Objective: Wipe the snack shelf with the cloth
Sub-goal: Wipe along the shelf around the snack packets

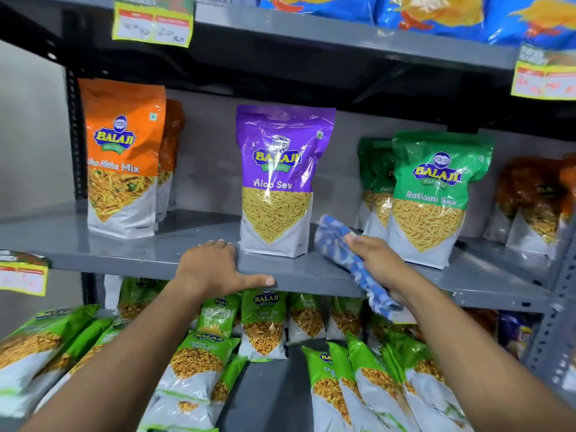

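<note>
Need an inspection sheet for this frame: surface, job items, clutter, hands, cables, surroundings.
Surface: grey metal shelf, bare between packs.
Job's things: blue patterned cloth, bunched, lying on the shelf between the purple Aloo Sev pack and the green Ratlami Sev pack.
Clutter: orange Mix pack standing at left; orange packs at far right, blurred.
Grippers: left hand resting on the shelf's front edge, holding nothing; right hand with its grip shut on the cloth.
Cables: nothing seen.
Surroundings: blue bags above, green packs below, price tags.
</note>
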